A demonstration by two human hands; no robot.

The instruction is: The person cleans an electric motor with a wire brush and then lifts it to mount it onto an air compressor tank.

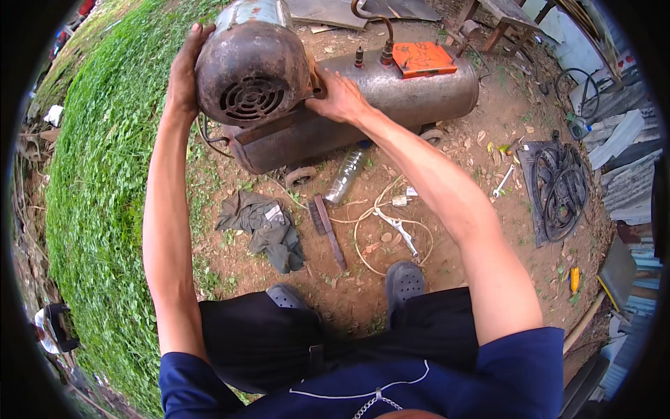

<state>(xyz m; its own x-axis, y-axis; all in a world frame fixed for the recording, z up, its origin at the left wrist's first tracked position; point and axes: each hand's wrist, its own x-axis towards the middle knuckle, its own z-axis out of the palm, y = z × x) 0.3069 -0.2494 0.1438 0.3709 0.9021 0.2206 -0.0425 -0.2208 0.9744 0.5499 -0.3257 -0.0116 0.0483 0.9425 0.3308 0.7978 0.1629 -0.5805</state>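
"Bare brown earth (481, 286) strewn with dry leaves, and thick grass (98, 181) down the left side. Where is the motor?"

"The motor (241, 59) sits at the upper left, over the near end of a long metal tank (436, 94). The left hand (185, 70) is cupped along one side of it, and the right hand (338, 99) is hooked at the opposite edge. Between them they hold it; some fingertips are hidden, so how firmly cannot be told."

"What could go wrong?"

"If it is loose, its likely weight could tip it toward the grass should one palm slip on the smooth, worn casing. Fingers could also be pinched against the tank. Small wheels (301, 175) underneath might let everything roll under a hard push."

"And underfoot?"

"A thin looped cord (358, 244) lies just ahead of the grey shoes (405, 283); a step forward could snag it."

"What about textures?"

"The motor's end is a rounded, rust-blotched dome with curved vent slots. The tank is a scuffed cylinder bearing a flat orange plate (426, 59). Below lie a clear ribbed bottle (347, 174), a crumpled dark cloth (269, 227) and a stiff-bristled brush (325, 227)."
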